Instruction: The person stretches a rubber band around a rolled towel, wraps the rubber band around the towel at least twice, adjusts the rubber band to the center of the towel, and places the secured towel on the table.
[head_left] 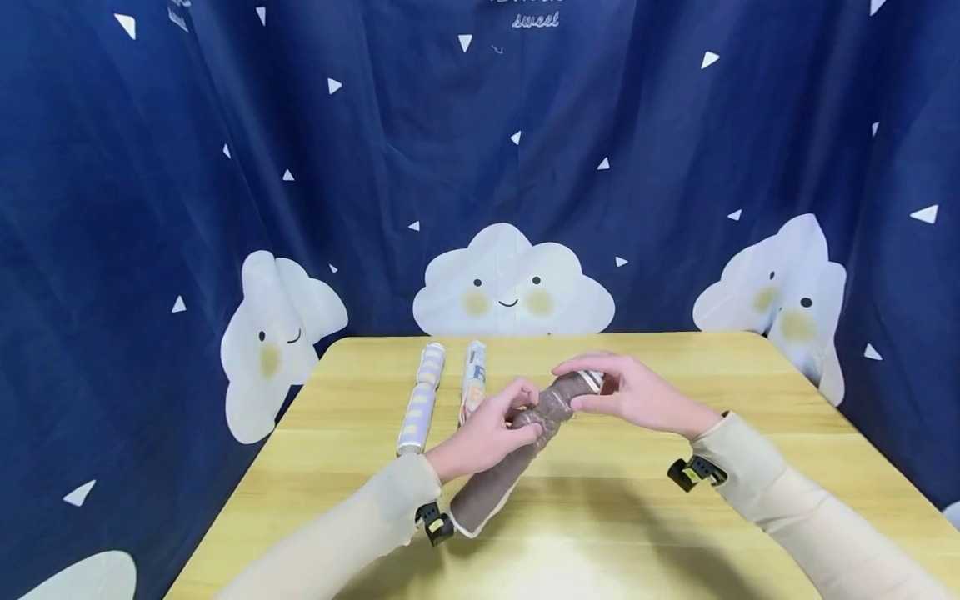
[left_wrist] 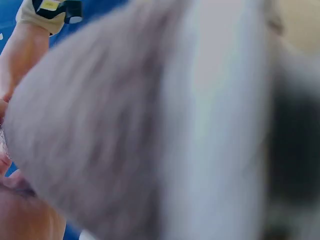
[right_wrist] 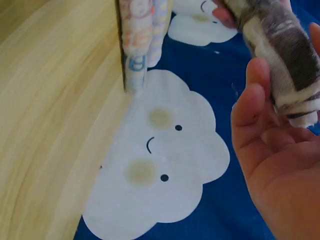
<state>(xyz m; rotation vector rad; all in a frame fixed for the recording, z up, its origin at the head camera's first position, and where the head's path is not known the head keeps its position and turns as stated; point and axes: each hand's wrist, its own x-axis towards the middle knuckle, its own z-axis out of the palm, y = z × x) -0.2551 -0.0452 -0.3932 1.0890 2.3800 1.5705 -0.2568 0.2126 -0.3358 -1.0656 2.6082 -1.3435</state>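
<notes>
A rolled brown towel point(head_left: 491, 487) with a white edge is held above the table, slanting from near left up to far right and cinched around its middle. My left hand point(head_left: 483, 433) pinches it near that narrowed part. At the white-striped far end, my right hand point(head_left: 641, 396) holds the roll between thumb and fingers. The right wrist view shows the striped end of the brown towel point(right_wrist: 290, 55) inside the curved right hand point(right_wrist: 280, 155). In the left wrist view, the blurred towel point(left_wrist: 95, 125) fills most of the picture and hides most of the left hand.
On the light wooden table point(head_left: 300, 500), a purple-and-white striped roll point(head_left: 420, 408) lies at the back left. Beside it lies a white roll with coloured letters point(head_left: 474, 379). A dark blue curtain point(head_left: 375, 167) with clouds hangs behind the table.
</notes>
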